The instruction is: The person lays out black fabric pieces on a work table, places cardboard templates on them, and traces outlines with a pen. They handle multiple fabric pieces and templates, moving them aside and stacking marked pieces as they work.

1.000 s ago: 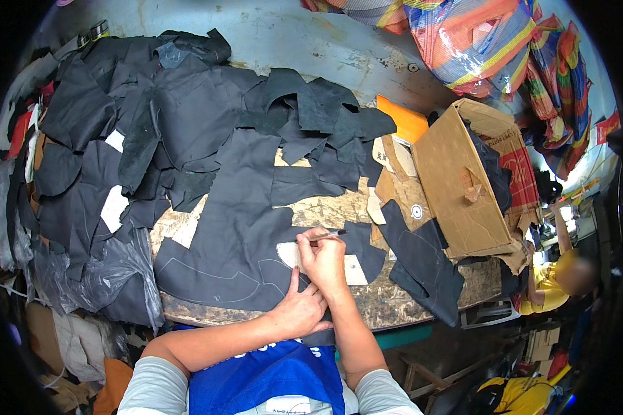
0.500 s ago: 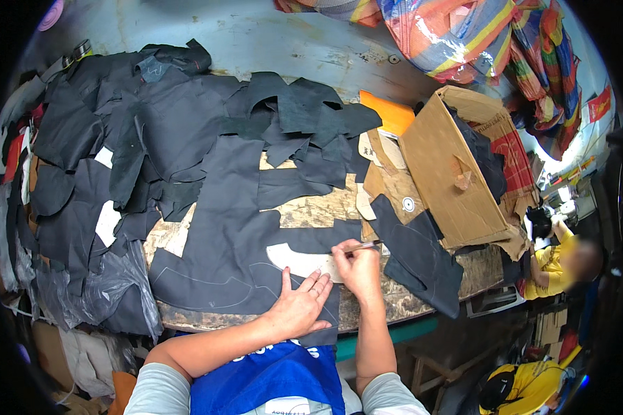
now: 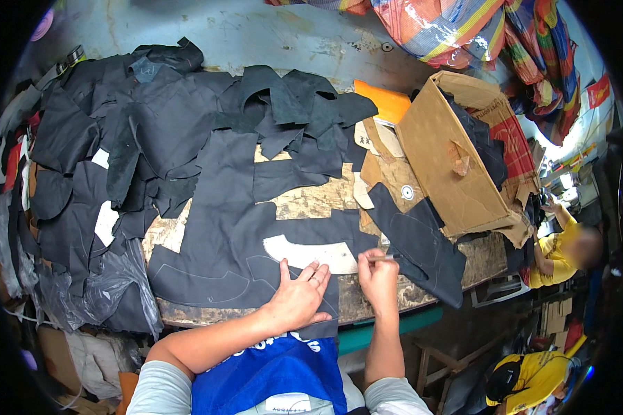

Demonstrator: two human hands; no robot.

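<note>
A white curved pattern piece [image 3: 336, 257] lies on a dark leather-like sheet [image 3: 225, 187] near the table's front edge. My left hand [image 3: 299, 297] rests flat over the lower edge of the pattern, fingers stretched and spread. At the pattern's right end, my right hand [image 3: 378, 282] is closed round a slim pen [image 3: 383, 258], which points off to the right. Where the pen's tip sits is hidden by the fingers. Pale curved outlines are drawn on the dark sheet to the left of the pattern.
Dark cut pieces [image 3: 166, 117] heap up at the left and back. A cardboard box [image 3: 446, 159] stands tilted at the right, beside an orange sheet [image 3: 382, 102]. More dark pieces [image 3: 422, 242] lie near its base. Two people in yellow [image 3: 559, 252] are at far right.
My right hand has moved right and slightly down along the pattern with the pen, uncovering the pattern's right end. The left hand stays on the pattern.
</note>
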